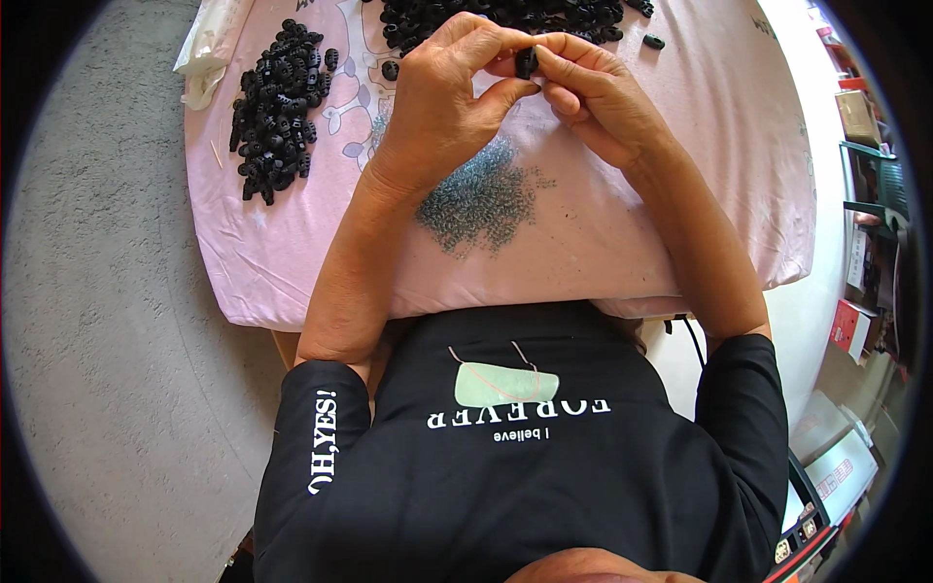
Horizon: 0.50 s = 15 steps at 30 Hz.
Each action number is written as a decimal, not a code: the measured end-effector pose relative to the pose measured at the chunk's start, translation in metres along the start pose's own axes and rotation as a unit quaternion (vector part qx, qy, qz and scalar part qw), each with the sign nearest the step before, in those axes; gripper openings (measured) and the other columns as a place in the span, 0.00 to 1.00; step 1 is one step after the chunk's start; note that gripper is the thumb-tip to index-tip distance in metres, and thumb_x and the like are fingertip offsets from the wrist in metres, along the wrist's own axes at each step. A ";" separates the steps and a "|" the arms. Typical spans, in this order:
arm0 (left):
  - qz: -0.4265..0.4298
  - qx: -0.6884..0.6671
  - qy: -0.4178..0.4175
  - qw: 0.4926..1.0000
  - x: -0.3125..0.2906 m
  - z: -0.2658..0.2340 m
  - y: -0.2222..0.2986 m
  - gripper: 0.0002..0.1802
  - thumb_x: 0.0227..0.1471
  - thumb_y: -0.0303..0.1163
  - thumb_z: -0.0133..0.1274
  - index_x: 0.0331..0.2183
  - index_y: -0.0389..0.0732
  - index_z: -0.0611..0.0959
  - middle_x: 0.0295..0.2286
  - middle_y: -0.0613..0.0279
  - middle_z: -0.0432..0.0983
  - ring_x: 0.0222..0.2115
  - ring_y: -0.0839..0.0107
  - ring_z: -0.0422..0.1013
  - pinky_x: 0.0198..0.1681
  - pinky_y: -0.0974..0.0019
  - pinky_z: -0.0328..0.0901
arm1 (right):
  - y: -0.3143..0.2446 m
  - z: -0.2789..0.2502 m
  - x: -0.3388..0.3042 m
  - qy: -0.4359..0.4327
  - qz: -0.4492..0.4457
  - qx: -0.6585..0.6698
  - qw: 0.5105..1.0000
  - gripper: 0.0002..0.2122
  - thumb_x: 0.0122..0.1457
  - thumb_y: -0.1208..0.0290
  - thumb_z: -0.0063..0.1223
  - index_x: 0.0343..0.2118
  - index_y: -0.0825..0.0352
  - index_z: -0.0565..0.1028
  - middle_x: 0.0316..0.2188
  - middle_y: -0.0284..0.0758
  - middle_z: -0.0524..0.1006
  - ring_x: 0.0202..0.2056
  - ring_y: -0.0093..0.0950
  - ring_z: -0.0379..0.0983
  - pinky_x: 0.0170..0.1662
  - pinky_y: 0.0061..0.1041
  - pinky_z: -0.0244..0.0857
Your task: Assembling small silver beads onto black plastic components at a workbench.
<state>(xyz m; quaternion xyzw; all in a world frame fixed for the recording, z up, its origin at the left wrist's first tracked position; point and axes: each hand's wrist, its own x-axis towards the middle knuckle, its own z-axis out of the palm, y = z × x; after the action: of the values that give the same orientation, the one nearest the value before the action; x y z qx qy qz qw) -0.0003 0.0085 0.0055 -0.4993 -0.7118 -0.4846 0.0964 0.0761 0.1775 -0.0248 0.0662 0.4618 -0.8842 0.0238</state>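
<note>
Both hands meet above the far middle of the table, round one small black plastic cord lock (526, 63). My right hand (607, 102) pinches it between thumb and fingers. The index finger and thumb of my left hand (432, 102) close on it from the other side. Below my hands lies a loose heap of tiny, silvery, translucent-looking coil springs (476, 209). A pile of black cord locks (282, 107) sits at the left of the table. Behind my hands spreads a larger heap of black plastic pieces (505, 14).
A pink patterned cloth (603, 253) covers the table. White plastic bags (214, 44) hang at its far left corner, and a thin stick (216, 154) lies near the left edge. Boxes (855, 117) and a dark green rack (880, 185) stand at the right.
</note>
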 end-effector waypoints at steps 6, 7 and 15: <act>-0.012 -0.013 -0.015 1.000 0.002 -0.003 0.001 0.19 0.45 0.26 0.67 0.42 0.39 0.83 0.32 0.61 0.76 0.31 0.70 0.76 0.38 0.70 0.73 | 0.007 -0.018 0.007 -0.014 -0.004 0.021 1.000 0.11 0.68 0.70 0.50 0.49 0.66 0.74 0.29 0.24 0.74 0.20 0.07 0.61 0.23 0.04 0.58; -0.014 -0.012 -0.028 0.999 0.002 -0.004 0.000 0.19 0.45 0.28 0.68 0.42 0.39 0.83 0.31 0.61 0.75 0.31 0.70 0.75 0.39 0.70 0.73 | 0.007 -0.018 0.007 -0.015 -0.004 0.021 1.000 0.11 0.68 0.70 0.50 0.49 0.66 0.74 0.29 0.24 0.74 0.20 0.07 0.61 0.23 0.04 0.58; 0.010 -0.019 -0.041 0.999 0.000 -0.002 -0.009 0.19 0.46 0.31 0.68 0.42 0.37 0.83 0.31 0.60 0.75 0.30 0.69 0.76 0.37 0.70 0.73 | 0.004 -0.014 0.005 -0.061 -0.007 -0.005 0.998 0.14 0.68 0.69 0.50 0.53 0.66 0.73 0.33 0.26 0.77 0.18 0.06 0.60 0.19 0.04 0.56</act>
<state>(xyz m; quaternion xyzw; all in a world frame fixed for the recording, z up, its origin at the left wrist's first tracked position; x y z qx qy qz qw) -0.0083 0.0067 0.0010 -0.5277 -0.7008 -0.4759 0.0626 0.0725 0.1869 -0.0372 0.0087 0.4643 -0.8844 0.0462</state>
